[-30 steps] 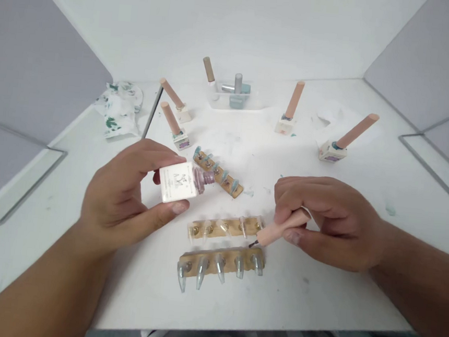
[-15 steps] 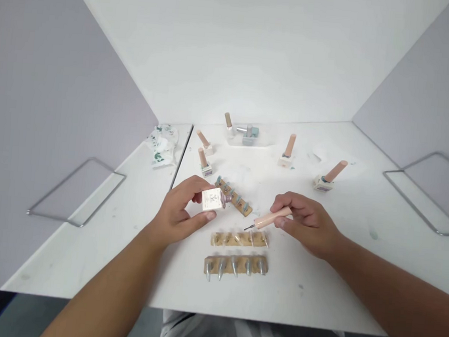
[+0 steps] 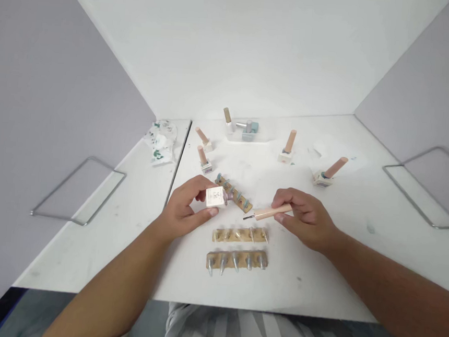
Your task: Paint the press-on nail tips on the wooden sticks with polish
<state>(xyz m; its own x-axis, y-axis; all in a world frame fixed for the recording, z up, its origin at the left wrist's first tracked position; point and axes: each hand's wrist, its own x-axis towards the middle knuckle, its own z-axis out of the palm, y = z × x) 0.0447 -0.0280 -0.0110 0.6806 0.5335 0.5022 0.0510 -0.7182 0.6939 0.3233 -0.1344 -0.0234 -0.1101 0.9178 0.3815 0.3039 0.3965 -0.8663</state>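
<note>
Beyond the clear strip [image 3: 240, 236], toward its left end, my left hand [image 3: 185, 207] is gripping the bottle [image 3: 214, 197] between thumb and fingers, and the bottle is tilting onto its side, its open neck pointing right. Past the strip's right end, my right hand [image 3: 308, 218] is pinching the peach cap [image 3: 271, 212], and its brush [image 3: 248, 217] is pointing left, standing apart from the bottle's neck.

Nearer me than the clear strip, the grey strip [image 3: 242, 262] is lying roughly parallel, carrying five tips. On the clear strip's far side, the teal strip [image 3: 233, 194] is resting at a slant, partly hidden by the bottle. Well beyond the clear strip, a tub [image 3: 264, 134] is holding more polish; two capped bottles [image 3: 207, 167] are standing leftward of its line and two others [image 3: 323, 178] rightward. Far left of the strip, a stained tissue [image 3: 163, 145] is lying crumpled on the table [image 3: 316, 286].
</note>
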